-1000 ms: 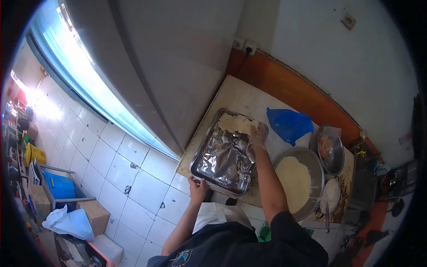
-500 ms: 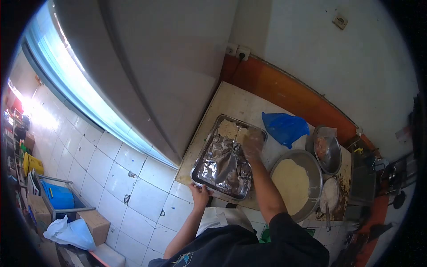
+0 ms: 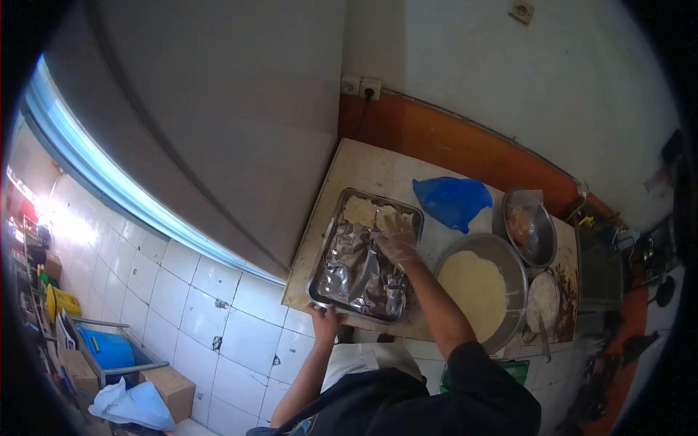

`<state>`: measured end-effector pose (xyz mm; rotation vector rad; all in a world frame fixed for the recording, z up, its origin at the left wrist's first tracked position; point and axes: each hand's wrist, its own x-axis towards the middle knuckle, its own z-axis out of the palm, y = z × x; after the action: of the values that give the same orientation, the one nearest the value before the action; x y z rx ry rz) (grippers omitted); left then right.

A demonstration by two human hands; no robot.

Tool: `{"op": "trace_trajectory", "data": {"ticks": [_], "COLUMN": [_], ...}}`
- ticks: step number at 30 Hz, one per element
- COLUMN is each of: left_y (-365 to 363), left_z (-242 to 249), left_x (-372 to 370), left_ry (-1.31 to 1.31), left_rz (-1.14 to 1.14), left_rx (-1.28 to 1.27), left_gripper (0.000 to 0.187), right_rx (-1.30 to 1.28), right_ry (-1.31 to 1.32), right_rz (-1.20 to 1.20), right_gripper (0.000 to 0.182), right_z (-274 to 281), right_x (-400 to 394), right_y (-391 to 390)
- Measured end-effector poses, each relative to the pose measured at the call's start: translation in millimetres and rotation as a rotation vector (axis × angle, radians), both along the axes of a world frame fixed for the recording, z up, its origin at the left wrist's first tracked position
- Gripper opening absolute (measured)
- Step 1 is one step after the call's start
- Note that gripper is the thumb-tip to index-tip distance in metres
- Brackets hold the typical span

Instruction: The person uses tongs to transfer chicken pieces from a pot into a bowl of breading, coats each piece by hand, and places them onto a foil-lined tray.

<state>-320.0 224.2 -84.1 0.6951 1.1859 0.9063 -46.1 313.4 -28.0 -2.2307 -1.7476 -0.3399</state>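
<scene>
A foil-lined metal tray (image 3: 323,287) lies on the worn table (image 3: 374,163). Pale dough pieces (image 3: 361,211) fill its far end. My left hand (image 3: 325,317) grips the tray's near rim. My right hand (image 3: 396,238), in a thin clear glove, hovers over the tray's right side next to the dough, fingers spread; I cannot tell if it holds a piece. To the right stands a big metal bowl of pale batter (image 3: 475,288).
A blue plastic bag (image 3: 451,200) lies behind the bowl. A smaller metal bowl (image 3: 529,229) and a plate with a utensil (image 3: 542,302) sit at the right. A large grey appliance (image 3: 218,131) rises left of the table. Boxes and a white bag (image 3: 131,402) clutter the tiled floor.
My right hand has drawn back from the tray's far corner toward its middle right. The view has shifted, so the table sits lower and more to the left.
</scene>
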Motion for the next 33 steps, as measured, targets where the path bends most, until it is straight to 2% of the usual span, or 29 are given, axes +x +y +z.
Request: {"op": "trace_trajectory", "data": {"ticks": [1,3,5,7,9,10,11,12,13,15,16,17,18,19,20,21,22,24,25,27,29,32,33], "left_y": [-0.2,0.4,-1.2,-2.7,-6.1,-7.4,-9.2,-14.2,-16.0,-23.2,-28.6,-36.5,-40.5,-43.3,-49.0,-53.9,-61.1,-82.1,-90.8,-102.7,-111.9,-119.2,-128.2], "left_z": [-0.7,-11.1,-7.6,2.6,16.2,11.9,0.8,-38.0,10.1,51.7,58.9,64.0,69.8,75.3,80.7,80.0,78.3,72.1,67.4,57.1,64.2,88.7,67.0], "left_x": [-1.5,-3.3,-2.4,-1.3,1.4,-0.9,-7.1,-19.2,-11.2,-0.6,6.0,17.9,35.2,56.4,78.7,94.8,112.3,153.0,172.5,202.3,222.2,228.6,229.6], "left_ry": [0.005,0.021,-0.012,-0.042,-0.023,0.114,0.25,0.349,0.494,0.46,0.445,0.446,0.392,0.329,0.165,0.191,0.217,0.267,0.329,0.34,0.375,0.48,0.498], "left_rz": [-0.008,-0.014,-0.01,-0.01,0.044,0.072,0.082,0.183,0.229,0.176,0.125,0.094,-0.018,-0.126,-0.182,-0.263,-0.341,-0.356,-0.343,-0.377,-0.39,-0.406,-0.226], "left_rx": [-0.001,0.007,-0.002,-0.011,-0.098,-0.073,-0.045,0.108,0.183,0.414,0.498,0.502,0.577,0.652,0.64,0.599,0.555,0.53,0.505,0.46,0.409,0.327,0.55], "left_gripper": [0.048,0.049,0.049,0.05,0.05,0.047,0.043,0.035,0.031,0.025,0.022,0.022,0.019,0.017,0.015,0.018,0.021,0.024,0.028,0.031,0.035,0.033,0.027], "right_rx": [-0.001,-0.031,0.089,0.151,0.286,0.285,0.29,0.307,0.18,0.189,0.197,0.193,0.194,0.206,0.111,0.011,0.016,0.106,0.108,-0.38,-0.392,-0.413,-0.419], "right_ry": [0.005,0.359,0.466,0.497,0.218,0.215,0.599,0.98,0.753,0.486,0.484,0.538,0.591,0.591,0.481,0.371,0.369,-0.101,-0.105,0.029,0.01,-0.063,-0.093], "right_rz": [-0.008,0.098,-0.043,-0.117,-0.017,-0.042,-0.24,-0.45,-0.327,-0.473,-0.508,-0.436,-0.36,-0.382,-0.452,-0.522,-0.545,-0.596,-0.607,-0.82,-0.767,-0.562,-0.503], "right_gripper": [0.051,0.05,0.037,0.03,0.024,0.024,0.02,0.015,0.004,0.009,0.009,0.012,0.015,0.015,0.018,0.023,0.023,0.026,0.026,0.033,0.03,0.024,0.022], "right_z": [0.1,35.4,97.0,128.3,125.9,105.1,67.2,46.9,60.4,-28.5,-10.3,39.3,81.7,104.5,123.5,142.3,167.5,204.8,194.3,161.2,153.4,136.1,135.7], "right_x": [10.5,35.4,38.4,59.6,100.0,116.4,135.6,146.9,139.4,161.9,155.7,139.4,132.0,136.8,143.4,149.5,155.3,176.0,192.9,220.7,241.6,265.7,271.0], "right_y": [-9.9,-41.5,-95.6,-149.4,-201.0,-218.9,-238.2,-266.0,-279.1,-307.0,-308.7,-296.0,-296.8,-313.9,-332.3,-354.2,-381.3,-440.3,-470.0,-525.9,-550.6,-559.9,-564.9]}}
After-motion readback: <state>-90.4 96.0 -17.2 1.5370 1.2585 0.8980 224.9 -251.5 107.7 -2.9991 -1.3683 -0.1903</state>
